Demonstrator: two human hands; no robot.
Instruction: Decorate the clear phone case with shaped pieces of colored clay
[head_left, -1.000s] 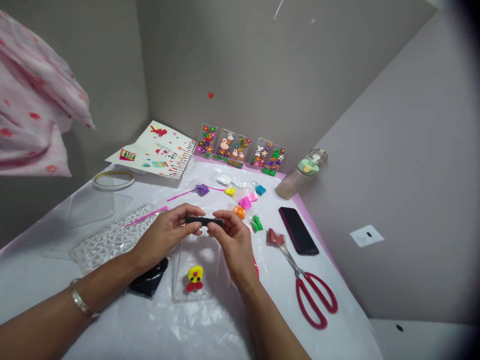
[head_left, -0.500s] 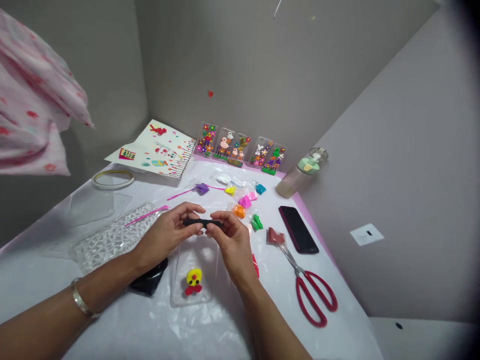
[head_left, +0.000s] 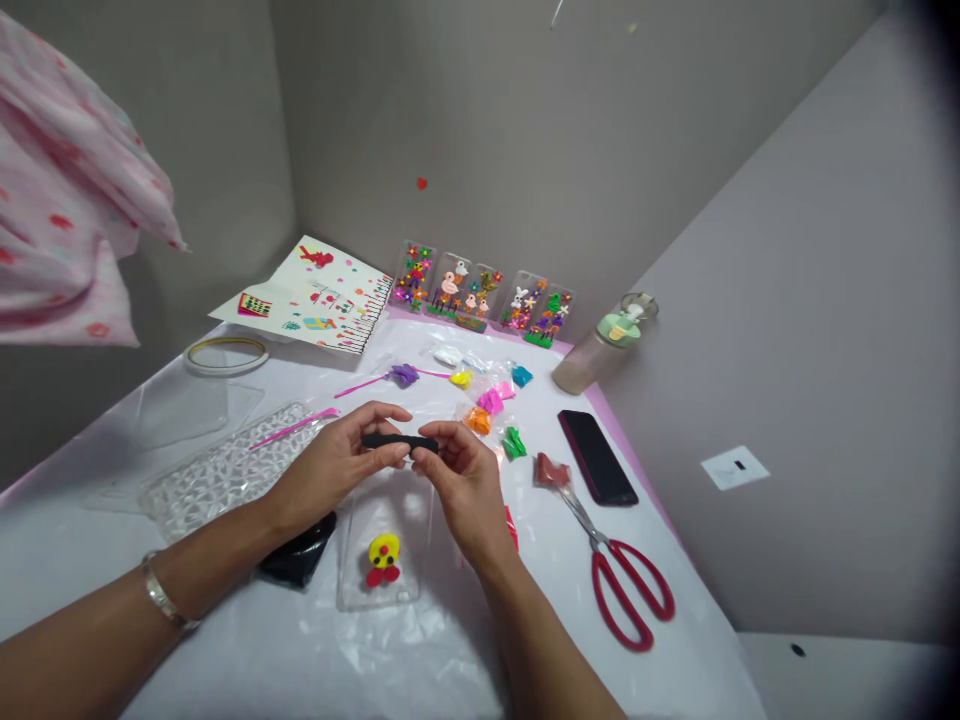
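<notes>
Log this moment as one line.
left hand: holds black strip, left end; right hand: holds right end; clear case: on table, bearing yellow face; scissors: right of right hand

It's a craft corner (scissors (head_left: 598, 540), 5 decorated cases (head_left: 486, 292))

No word, brand or number can be read. A red heart (head_left: 422, 184), a plain symbol, stands on the rear wall (head_left: 480, 120). The open sheet (head_left: 334, 285) bears coloured figures and a pink patch (head_left: 255, 304) with a small grid, whose marks are too small to make out. The wall plate (head_left: 720, 470) carries a dark rectangle without legible characters. The phone (head_left: 598, 458) shows a dark screen; any print on the bottle (head_left: 581, 362) or the small packets (head_left: 490, 401) is illegible.
</notes>
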